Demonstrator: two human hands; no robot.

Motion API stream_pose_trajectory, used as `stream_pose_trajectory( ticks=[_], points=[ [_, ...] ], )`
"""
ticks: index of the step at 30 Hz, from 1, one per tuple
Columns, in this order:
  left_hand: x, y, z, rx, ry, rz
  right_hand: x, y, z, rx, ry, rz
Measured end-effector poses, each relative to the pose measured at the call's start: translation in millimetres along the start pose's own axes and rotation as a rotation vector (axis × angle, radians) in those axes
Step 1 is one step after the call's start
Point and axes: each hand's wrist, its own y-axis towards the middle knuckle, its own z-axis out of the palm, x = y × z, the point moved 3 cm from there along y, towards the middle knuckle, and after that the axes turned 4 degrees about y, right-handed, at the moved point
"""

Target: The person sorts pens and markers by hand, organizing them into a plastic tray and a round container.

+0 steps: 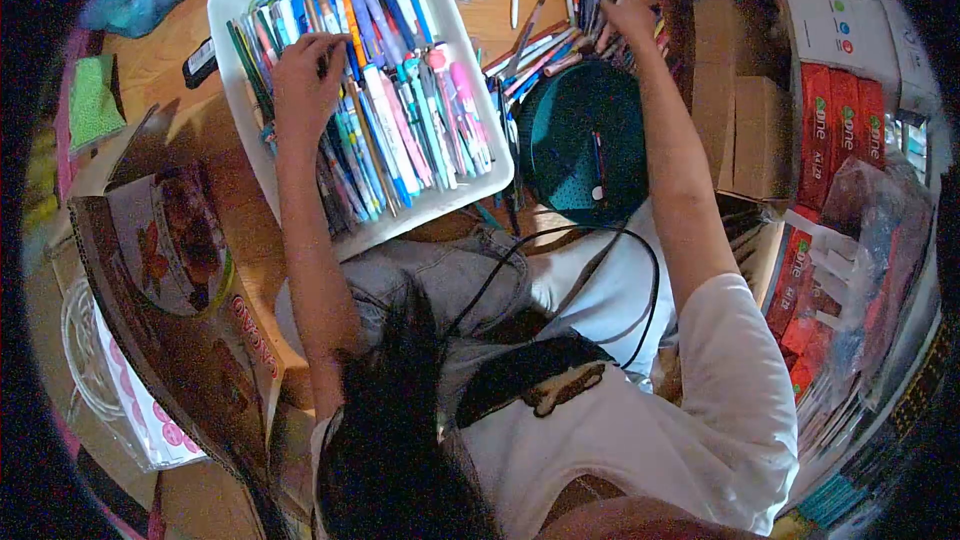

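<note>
A white tray (490, 178) full of pens and markers (385, 125) lies on the wooden floor. Over the tray's left part is my left hand (308, 70), its fingers bent down toward the pens; whether it holds one is hidden. My right hand (630, 22) reaches into a loose pile of pens (560, 45) at the upper right, fingers pointing down; what lies between them is too small to make out. Just below that pile sits a round dark green basket (575, 155) with a couple of pens inside.
A cardboard box (240, 340) stands open at the left. Red paper packs (840, 130) and a cardboard box (755, 130) line the right side. A black cable (655, 290) loops over my lap. A green bag (95, 105) lies at the upper left.
</note>
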Motion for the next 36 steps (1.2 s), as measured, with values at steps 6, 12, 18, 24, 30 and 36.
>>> stream_pose_trajectory(
  ticks=[6,12,18,24,30,36],
  points=[
    [0,-2,-3,0.016,-0.033,-0.043,-17,2,-6,-0.08,0.259,-0.018],
    [4,-2,1,0.005,-0.032,-0.017,-65,18,1,-0.337,0.767,-0.014],
    [4,1,-1,-0.018,-0.062,0.042,-78,-6,-61,-0.176,0.861,-0.306],
    [-6,-1,-4,-0.056,0.012,0.151,-33,-172,-107,-0.128,1.268,-0.065],
    [-43,-18,-12,-0.07,0.028,0.324,-49,-246,-32,-0.08,0.929,-0.465],
    [-136,-12,36,-0.027,-0.107,0.484,-30,-267,-17,0.048,0.441,-0.373]
  ],
)
